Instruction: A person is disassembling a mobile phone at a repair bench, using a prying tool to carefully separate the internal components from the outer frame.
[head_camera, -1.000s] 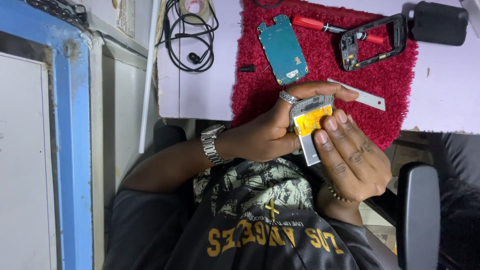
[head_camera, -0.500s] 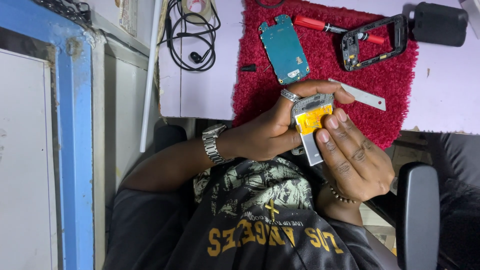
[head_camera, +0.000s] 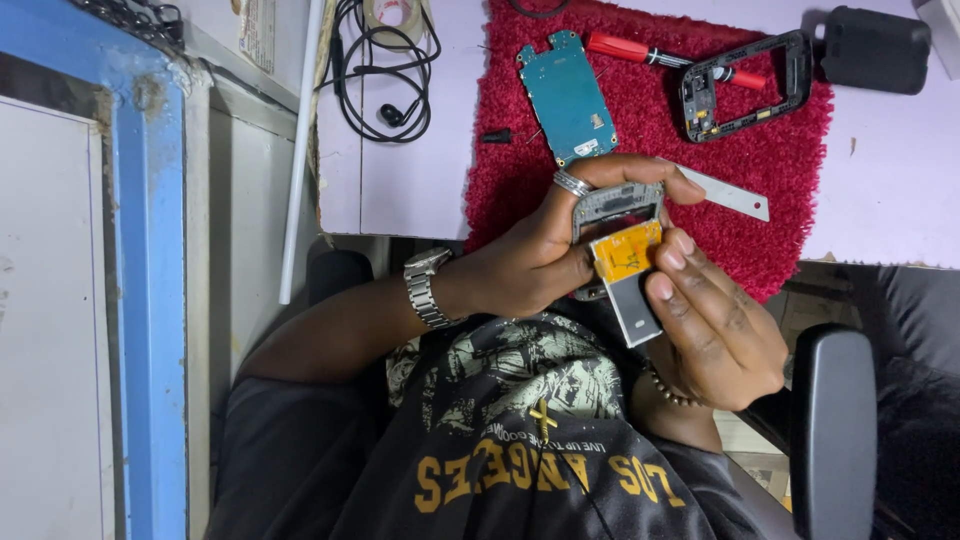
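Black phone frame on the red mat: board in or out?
Out. The black phone frame lies hollow, red mat showing through it; the teal circuit board lies apart, to its left.

We seem to be at a phone repair bench: a bare circuit board (head_camera: 567, 97), screwdriver (head_camera: 640, 50) and phone frame (head_camera: 745, 85) lie on a red mat (head_camera: 790, 180) on the surface (head_camera: 890, 170).

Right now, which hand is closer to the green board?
Left. The left hand grips the phone part just below the green board, almost reaching it. The right hand touches that part from lower down, farther right.
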